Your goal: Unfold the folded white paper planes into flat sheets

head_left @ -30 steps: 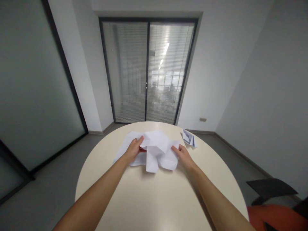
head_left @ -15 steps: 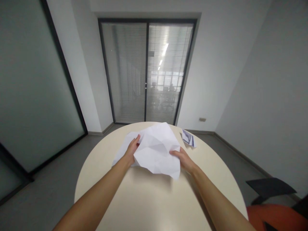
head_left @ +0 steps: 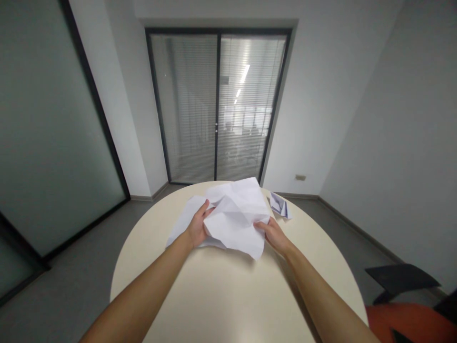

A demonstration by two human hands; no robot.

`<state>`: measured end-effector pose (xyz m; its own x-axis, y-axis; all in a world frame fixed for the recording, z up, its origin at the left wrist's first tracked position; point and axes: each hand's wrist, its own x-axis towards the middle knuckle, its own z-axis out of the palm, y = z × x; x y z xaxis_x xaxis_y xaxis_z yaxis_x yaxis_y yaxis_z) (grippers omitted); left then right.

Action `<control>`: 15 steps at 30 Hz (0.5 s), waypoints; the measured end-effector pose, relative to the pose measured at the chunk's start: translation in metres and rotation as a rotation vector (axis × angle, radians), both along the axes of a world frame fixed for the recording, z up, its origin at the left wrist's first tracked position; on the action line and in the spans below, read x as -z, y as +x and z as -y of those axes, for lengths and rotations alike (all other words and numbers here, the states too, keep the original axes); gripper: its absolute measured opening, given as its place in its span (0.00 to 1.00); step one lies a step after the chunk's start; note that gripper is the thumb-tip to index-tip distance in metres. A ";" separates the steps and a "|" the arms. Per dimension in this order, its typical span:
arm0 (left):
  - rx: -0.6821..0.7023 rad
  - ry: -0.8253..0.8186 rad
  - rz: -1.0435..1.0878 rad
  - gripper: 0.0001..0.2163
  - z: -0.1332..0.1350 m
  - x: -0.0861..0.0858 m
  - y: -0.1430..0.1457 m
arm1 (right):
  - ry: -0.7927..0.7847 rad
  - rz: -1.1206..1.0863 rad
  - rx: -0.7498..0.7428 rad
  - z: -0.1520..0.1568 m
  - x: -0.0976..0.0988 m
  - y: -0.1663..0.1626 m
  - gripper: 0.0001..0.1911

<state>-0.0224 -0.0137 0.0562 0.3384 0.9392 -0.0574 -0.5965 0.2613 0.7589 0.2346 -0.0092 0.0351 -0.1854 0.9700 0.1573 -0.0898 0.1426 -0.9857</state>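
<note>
A creased white sheet of paper is held up over the table between my hands. My right hand pinches its right edge, the thumb on the near face and the other fingers hidden behind. At its left edge is my left hand, thumb pointing up, fingers partly covered by the paper and curled at the edge. Another white sheet lies on the table under and beside my left hand. To the right of the held paper sits a small folded paper piece with dark markings.
The round cream table spreads beneath my arms. At the lower right stands a chair with a red seat and a black armrest. Beyond the table is a glass door with blinds.
The held paper has tilted and shifted, its top corner rising to the right and its lower edge lifting. My left hand has moved slightly right. The folded piece has stayed put.
</note>
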 end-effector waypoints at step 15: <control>-0.014 0.076 -0.145 0.14 0.001 -0.002 -0.006 | -0.061 -0.011 0.026 0.002 -0.004 0.009 0.19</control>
<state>-0.0289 -0.0149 0.0581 0.3189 0.9472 -0.0329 -0.4824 0.1921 0.8546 0.2436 -0.0109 0.0389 -0.1583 0.9823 0.0998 -0.0978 0.0850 -0.9916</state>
